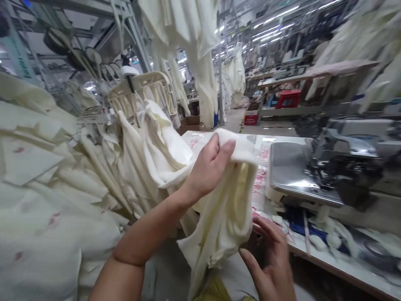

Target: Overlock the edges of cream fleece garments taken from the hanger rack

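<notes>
My left hand [210,164] is closed on the folded white top band of a cream fabric garment piece [227,209], pinching it between thumb and fingers. The piece hangs down in loose folds, its yellowish inner side showing. Beside its lower right edge is my right hand [271,261], thumb and fingers apart. The thumb tip comes close to the cloth; whether it touches, I cannot tell. Left of my left hand, another white fabric piece [166,146] drapes over a rack of similar cream pieces [125,167].
A sewing machine [347,159] with a shiny metal plate [290,167] stands on the white table [316,246] at right, among scraps. Cream cloth with reddish marks [46,209] is heaped at left. More garments [194,50] hang ahead. A red stool [288,99] sits farther back.
</notes>
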Available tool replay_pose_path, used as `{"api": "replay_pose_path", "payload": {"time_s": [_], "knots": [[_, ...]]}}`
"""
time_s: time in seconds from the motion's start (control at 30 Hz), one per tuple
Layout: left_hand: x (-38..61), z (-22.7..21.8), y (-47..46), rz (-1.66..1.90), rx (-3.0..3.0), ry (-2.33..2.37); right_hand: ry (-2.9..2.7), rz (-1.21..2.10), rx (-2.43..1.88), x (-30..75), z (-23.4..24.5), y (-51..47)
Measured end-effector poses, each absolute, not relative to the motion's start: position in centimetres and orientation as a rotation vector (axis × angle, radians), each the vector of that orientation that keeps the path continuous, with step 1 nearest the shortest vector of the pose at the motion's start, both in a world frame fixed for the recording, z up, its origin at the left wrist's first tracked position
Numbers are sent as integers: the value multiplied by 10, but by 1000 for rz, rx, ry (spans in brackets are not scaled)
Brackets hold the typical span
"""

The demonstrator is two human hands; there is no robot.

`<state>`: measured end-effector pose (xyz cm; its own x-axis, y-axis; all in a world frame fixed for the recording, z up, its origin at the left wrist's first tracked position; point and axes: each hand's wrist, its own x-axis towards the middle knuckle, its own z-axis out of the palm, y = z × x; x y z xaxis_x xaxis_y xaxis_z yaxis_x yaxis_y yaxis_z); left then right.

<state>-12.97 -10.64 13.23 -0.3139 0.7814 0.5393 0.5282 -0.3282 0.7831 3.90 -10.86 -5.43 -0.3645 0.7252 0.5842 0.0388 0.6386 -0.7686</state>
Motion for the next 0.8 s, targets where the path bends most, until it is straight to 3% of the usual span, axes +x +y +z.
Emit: {"api": "replay_pose_path", "payload": {"time_s": [0.07,0.13,0.33,0.57,0.7,0.8], "knots": [[-114,148,-84,1685,1861,1698,-1789,523,-505,58,-44,-102],[-102,163,-72,1648,2039,1726,-1831,439,-460,67,-34,-92],[-91,198,-65,1644,2351,1898,-1747,727,-889,43,-25,-46],[-131,210,-75,1536,2518,2252,-1873,1080,-808,65,-6,-11],[-155,197,-79,1356,2314,2074,-2137,1028,-860,86,13,-4],[-169,191,-82,1200,2124,1975,-2260,1372,-635,91,18,0]]}}
